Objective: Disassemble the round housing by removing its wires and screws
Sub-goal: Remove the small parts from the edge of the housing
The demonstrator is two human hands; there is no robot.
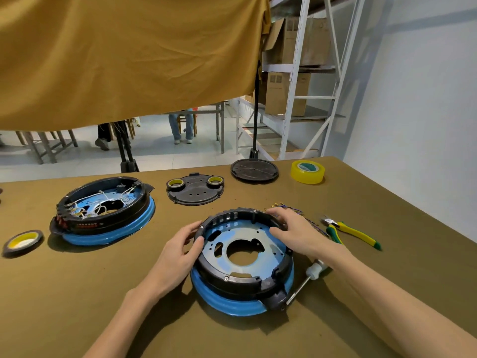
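Note:
A round housing point(242, 285), a black ring over a blue band with a blue-grey plate inside, lies on the table in front of me. No wires show inside it. My left hand point(180, 251) grips its left rim, thumb over the edge. My right hand point(296, 233) holds the far right rim, fingers curled over it. Small screws sit in the black ring. A bundle of loose wires point(291, 211) with metal terminals lies just behind my right hand. A screwdriver point(305, 280) rests beside the housing under my right forearm.
A second housing point(103, 213), still full of white wires, sits at the left. Yellow-green pliers point(351, 231) lie at the right. Two black covers point(196, 189) point(254, 170), a yellow tape roll point(307, 171) and a dark tape roll point(22, 241) are spread around.

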